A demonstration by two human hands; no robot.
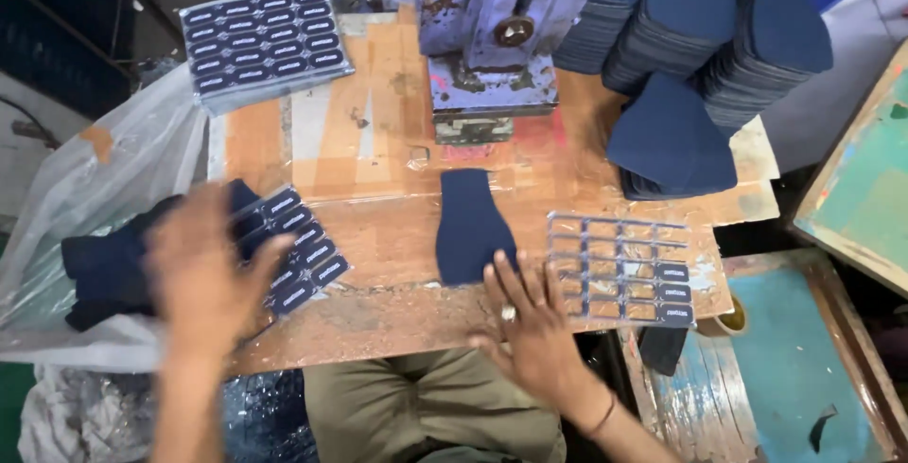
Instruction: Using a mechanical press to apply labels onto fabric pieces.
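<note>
On the bench, behind the hands, stands the press, with fabric stacks to its right. Centre: one navy piece. Left hand, blurred, fingers spread, holding nothing, hovers over a label sheet. Right hand, fingers splayed flat, touches the piece's lower edge, beside the label grid.
</note>
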